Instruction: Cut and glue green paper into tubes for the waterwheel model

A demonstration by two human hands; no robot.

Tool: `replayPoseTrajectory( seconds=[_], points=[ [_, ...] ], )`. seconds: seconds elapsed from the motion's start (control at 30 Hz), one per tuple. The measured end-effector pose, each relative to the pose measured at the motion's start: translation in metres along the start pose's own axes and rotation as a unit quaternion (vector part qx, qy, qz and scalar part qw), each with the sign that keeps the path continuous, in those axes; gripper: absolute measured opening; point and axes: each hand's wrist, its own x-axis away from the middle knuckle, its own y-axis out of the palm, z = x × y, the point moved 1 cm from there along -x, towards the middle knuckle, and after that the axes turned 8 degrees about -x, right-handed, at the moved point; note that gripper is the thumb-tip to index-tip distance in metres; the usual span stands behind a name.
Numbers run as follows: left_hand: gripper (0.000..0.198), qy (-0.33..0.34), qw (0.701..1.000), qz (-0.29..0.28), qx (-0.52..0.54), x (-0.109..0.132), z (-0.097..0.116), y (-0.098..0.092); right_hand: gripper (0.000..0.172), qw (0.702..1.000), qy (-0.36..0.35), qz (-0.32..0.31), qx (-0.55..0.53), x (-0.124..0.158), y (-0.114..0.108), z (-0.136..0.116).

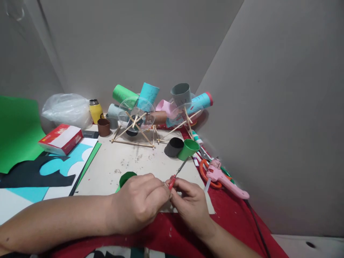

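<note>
A small red-handled tool (172,181) with a narrow metal blade (181,166) sits between my hands, its blade slanting up to the right; its exact kind is unclear. My right hand (189,202) pinches its handle. My left hand (145,199) is closed, its fingertips meeting the handle's other side, and its grip is mostly hidden. A green paper tube (128,177) stands behind my left hand, partly covered by it. Beyond the blade tip are a bright green paper cup (189,149) and a black paper cup (174,147), side by side.
A stick-frame wheel with a clear plastic disc (137,114) and coloured paper tubes stands at the back. A pink glue gun (227,182) lies right, over orange-handled scissors (203,171). Coloured sheets (24,173) and a red-white box (61,139) lie left, near a yellow bottle (95,111).
</note>
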Motion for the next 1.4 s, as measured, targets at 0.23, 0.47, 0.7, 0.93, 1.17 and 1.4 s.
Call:
replayPoseTrajectory(
  seconds=[0.23, 0.47, 0.7, 0.93, 1.17, 1.4],
  points=[
    [0.022, 0.027, 0.999, 0.002, -0.032, -0.002, 0.001, 0.003, 0.03, 0.999, 0.035, 0.003, -0.024, 0.0, 0.003, 0.0],
    [0.021, 0.018, 1.0, 0.022, -0.003, 0.001, -0.002, 0.005, 0.03, 0.998, 0.047, 0.01, -0.04, 0.0, -0.002, -0.005],
    [0.02, 0.05, 0.998, 0.01, 0.026, 0.0, -0.001, 0.0, 0.03, 0.998, 0.041, 0.011, -0.045, 0.002, -0.005, -0.011],
    [0.029, 0.084, 0.996, 0.01, -0.006, -0.005, 0.002, -0.005, 0.03, 0.998, 0.042, 0.005, -0.039, 0.002, -0.007, -0.013],
    [0.029, 0.122, 0.991, 0.024, -0.04, -0.006, 0.001, -0.004, 0.024, 0.998, 0.055, 0.002, -0.041, 0.002, -0.006, -0.01],
    [0.025, 0.086, 0.996, -0.003, -0.012, -0.008, 0.0, -0.003, 0.028, 0.997, 0.065, 0.01, -0.028, 0.001, -0.005, -0.008]
  ],
)
